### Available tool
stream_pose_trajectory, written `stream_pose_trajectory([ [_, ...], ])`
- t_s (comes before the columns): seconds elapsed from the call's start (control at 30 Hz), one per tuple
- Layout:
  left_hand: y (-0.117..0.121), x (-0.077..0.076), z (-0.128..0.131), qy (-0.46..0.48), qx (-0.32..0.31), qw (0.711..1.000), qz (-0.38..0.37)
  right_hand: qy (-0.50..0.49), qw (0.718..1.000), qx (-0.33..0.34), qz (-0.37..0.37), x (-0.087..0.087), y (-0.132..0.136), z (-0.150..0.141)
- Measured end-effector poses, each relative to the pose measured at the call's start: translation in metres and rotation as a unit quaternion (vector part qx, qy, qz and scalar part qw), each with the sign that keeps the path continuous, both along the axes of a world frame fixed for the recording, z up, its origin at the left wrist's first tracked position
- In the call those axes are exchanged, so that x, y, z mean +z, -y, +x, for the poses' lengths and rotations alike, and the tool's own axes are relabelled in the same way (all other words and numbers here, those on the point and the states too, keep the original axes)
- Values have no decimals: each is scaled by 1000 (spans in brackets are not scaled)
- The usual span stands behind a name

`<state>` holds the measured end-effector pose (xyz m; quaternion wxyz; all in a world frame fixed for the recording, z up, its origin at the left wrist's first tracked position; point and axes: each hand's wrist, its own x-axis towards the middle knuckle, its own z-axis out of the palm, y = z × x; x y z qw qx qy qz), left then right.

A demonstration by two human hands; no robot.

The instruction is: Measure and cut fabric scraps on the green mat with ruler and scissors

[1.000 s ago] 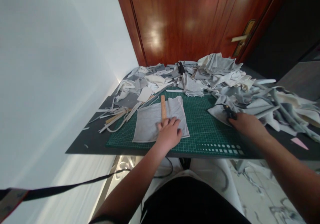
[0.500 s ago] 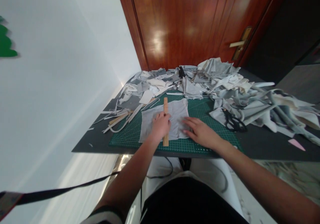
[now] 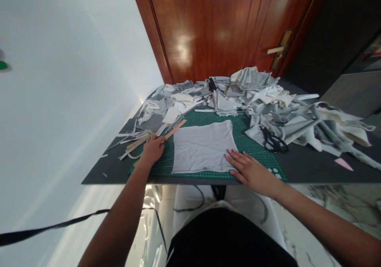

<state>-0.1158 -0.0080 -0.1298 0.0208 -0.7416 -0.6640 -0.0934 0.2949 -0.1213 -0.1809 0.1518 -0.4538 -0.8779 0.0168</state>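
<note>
A pale grey piece of cloth (image 3: pixel 204 148) lies nearly flat on the green cutting mat (image 3: pixel 193 118), with faint creases. My right hand (image 3: pixel 251 169) rests on its lower right corner, palm down with the fingers spread. To the left of the cloth, my left hand (image 3: pixel 153 150) grips a wooden ruler (image 3: pixel 176 129) that lies slanted along the mat's left side. The hand covers the ruler's middle; its far end shows beyond the fingers.
Thin fabric and paper strips (image 3: pixel 138 141) lie left of the mat. Heaped grey and white fabric scraps (image 3: pixel 258 96) fill the table's back and right. Black scissors (image 3: pixel 274 141) rest by the heap, and a pink scrap (image 3: pixel 343 164) lies at the right. A wooden door (image 3: pixel 214 29) stands behind.
My left hand has carried the ruler off the cloth to the left, turning it from upright to slanted. My right hand has shifted right and nearer, to the cloth's lower right corner.
</note>
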Motion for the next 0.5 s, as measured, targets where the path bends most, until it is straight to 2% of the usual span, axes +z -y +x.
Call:
stream_pose_trajectory([
  [0.1,7,8,7,-18,29,999,17,10,1000,1,3,-2,9,14],
  [0.17,18,15,27,2,0,1000,24,6,1000,14,7,-3,13,22],
  [0.2,25,19,41,31,-44,998,19,4,1000,25,11,-3,15,25],
  [0.23,34,22,57,62,-119,991,-5,3,999,38,15,-2,17,27],
  [0.3,54,26,95,111,-261,956,-72,-2,998,61,29,0,21,29],
  [0.37,73,26,133,126,-358,916,-127,-20,996,78,50,5,25,27],
  [0.43,87,21,164,107,-397,899,-149,-49,993,80,69,10,28,22],
  [0.5,94,17,186,81,-404,902,-130,-78,992,59,79,18,30,16],
])
